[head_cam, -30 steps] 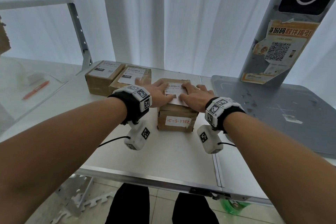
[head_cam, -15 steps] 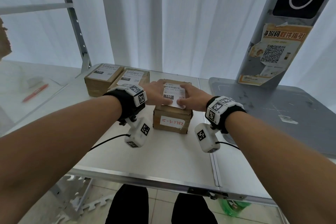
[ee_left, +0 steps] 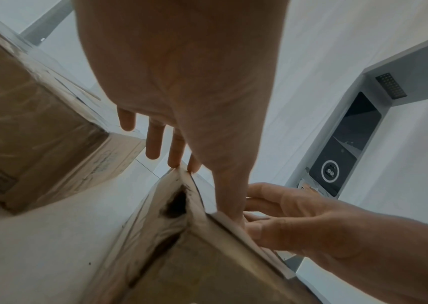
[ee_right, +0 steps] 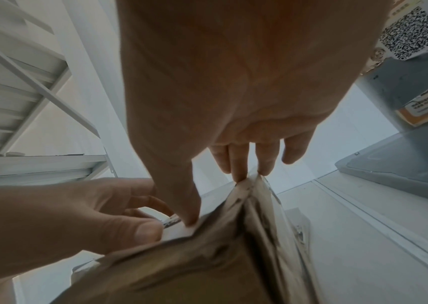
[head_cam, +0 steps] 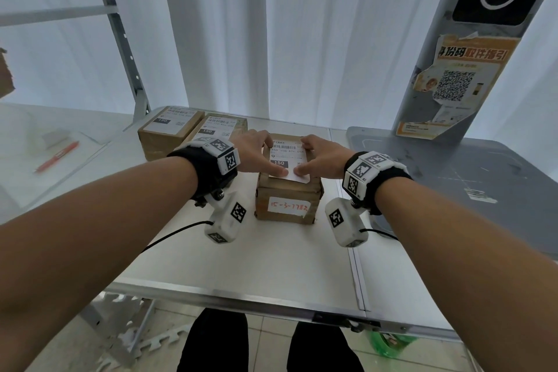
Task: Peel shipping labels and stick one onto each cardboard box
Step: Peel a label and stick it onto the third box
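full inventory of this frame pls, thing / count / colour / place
cardboard boxes: 3, brown; one at table centre under both hands, two at back left
shipping labels: 3, white; one on top of each box
handwritten tag: 1, white with red writing; front face of centre box
table: 1, white
pen: 1, red; far left surface
grey stand: 1; right, with orange QR poster
curtain: white; behind
left hand: pressing centre label
right hand: pressing centre label
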